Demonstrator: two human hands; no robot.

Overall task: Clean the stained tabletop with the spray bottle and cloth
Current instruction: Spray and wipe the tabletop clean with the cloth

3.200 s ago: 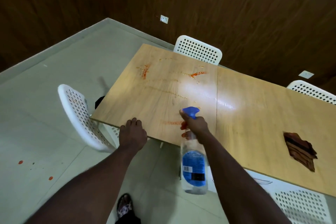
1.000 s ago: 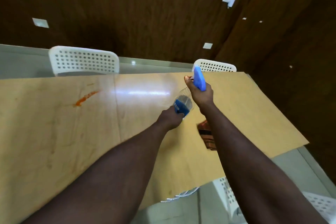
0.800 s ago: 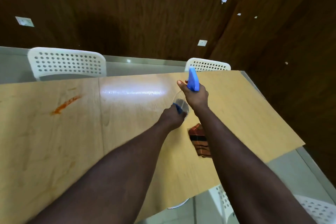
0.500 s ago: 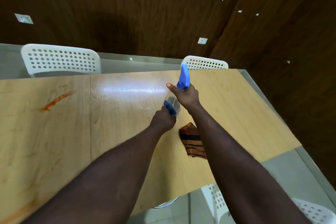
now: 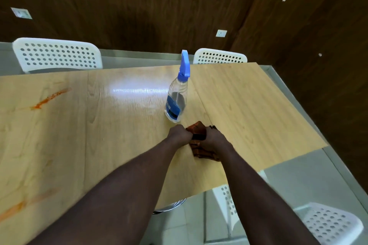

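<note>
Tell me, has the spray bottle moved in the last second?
Yes: the spray bottle came down from mid-air onto the tabletop, standing just left of the panel seam, beyond the cloth.

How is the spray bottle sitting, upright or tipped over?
Upright: the spray bottle stands on its base on the tabletop, with its blue trigger head on top.

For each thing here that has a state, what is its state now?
Spray bottle: upright on the tabletop, untouched.
Cloth: bunched up.
Tabletop: orange stains at the left.
Left hand: grips the cloth.
Right hand: grips the cloth.
</note>
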